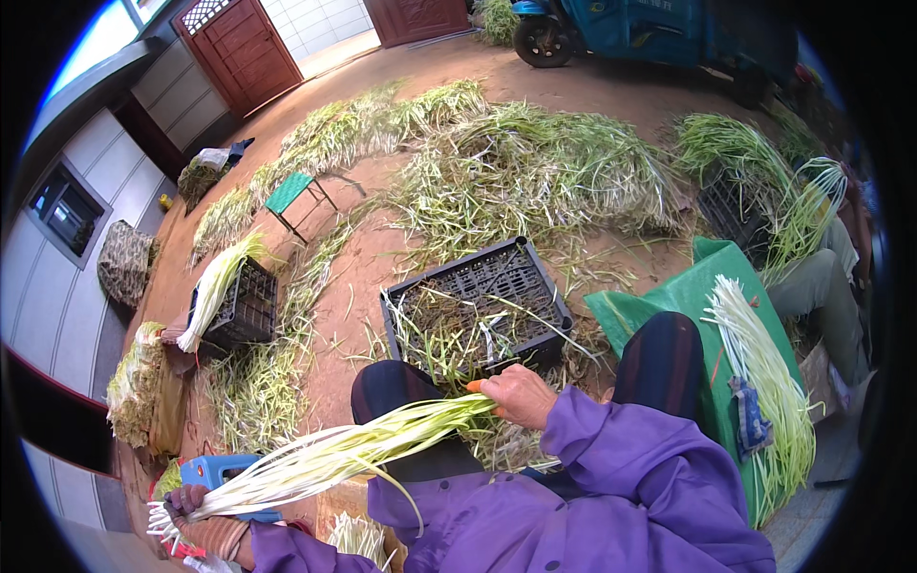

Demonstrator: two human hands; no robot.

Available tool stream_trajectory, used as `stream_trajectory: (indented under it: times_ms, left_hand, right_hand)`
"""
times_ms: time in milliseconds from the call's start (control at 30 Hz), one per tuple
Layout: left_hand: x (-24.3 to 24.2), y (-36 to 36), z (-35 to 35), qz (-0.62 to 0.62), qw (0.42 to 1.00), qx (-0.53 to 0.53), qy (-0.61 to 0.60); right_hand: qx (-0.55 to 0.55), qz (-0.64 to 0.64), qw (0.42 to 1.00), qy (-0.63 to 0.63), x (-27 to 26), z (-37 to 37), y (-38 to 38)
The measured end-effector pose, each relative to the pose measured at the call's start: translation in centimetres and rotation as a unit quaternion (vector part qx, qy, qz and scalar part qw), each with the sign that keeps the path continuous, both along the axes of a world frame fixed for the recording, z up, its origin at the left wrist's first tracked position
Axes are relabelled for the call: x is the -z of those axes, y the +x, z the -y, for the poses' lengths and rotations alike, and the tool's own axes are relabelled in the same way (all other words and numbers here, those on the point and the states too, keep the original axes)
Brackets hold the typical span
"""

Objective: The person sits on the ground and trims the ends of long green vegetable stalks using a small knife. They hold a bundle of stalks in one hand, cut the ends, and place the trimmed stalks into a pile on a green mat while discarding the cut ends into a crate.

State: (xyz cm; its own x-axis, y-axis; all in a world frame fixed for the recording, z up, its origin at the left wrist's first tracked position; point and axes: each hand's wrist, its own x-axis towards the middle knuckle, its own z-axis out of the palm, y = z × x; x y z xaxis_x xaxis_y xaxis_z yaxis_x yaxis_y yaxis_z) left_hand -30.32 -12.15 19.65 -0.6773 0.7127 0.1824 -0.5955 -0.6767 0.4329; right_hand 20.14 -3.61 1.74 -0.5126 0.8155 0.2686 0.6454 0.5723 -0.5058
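Note:
A long bundle of pale garlic chives or similar stalks (pixel 337 458) stretches across my lap. My left hand (pixel 204 519), in a worn glove, is closed around its white ends at the lower left. At the leafy yellow-green end, my right hand (pixel 521 397) grips the bundle, with orange coverings on some fingertips. Just beyond my knees stands a black plastic crate (pixel 469 261) holding roots and plant scraps. A green woven sack (pixel 759 315) lies to my right, bearing another bundle of stalks (pixel 777 422) and a blue cloth-like item (pixel 750 419).
A large heap of stalks (pixel 530 165) covers the ground ahead. To the left are a green stool (pixel 290 192), an upturned-looking black crate (pixel 247 301) with a bundle on it, and a blue plastic stool (pixel 208 473). A person's leg (pixel 820 286) is at the right; a blue vehicle (pixel 630 32) stands behind.

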Motion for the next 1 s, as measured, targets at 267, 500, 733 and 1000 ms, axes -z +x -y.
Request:
stream_trajectory:
  times_ms: [267,500,733,1000]
  left_hand:
    - [2.2,-3.5,3.2,-0.014,0.997,0.069,0.033]
    - [2.8,-3.0,3.1,-0.053,0.991,0.114,0.035]
    - [1.8,-0.6,2.8,0.025,0.999,-0.041,-0.019]
    - [2.0,-4.3,3.4,-0.107,0.988,0.070,0.082]
  right_hand:
    - [-0.026,0.013,0.999,-0.046,2.3,0.0,-1.4]
    - [-0.042,0.045,0.970,-0.235,4.1,-0.3,-2.6]
    - [0.001,0.157,0.976,-0.151,4.0,-0.7,-6.1]
    - [-0.011,0.235,0.903,-0.359,15.4,0.5,-6.5]
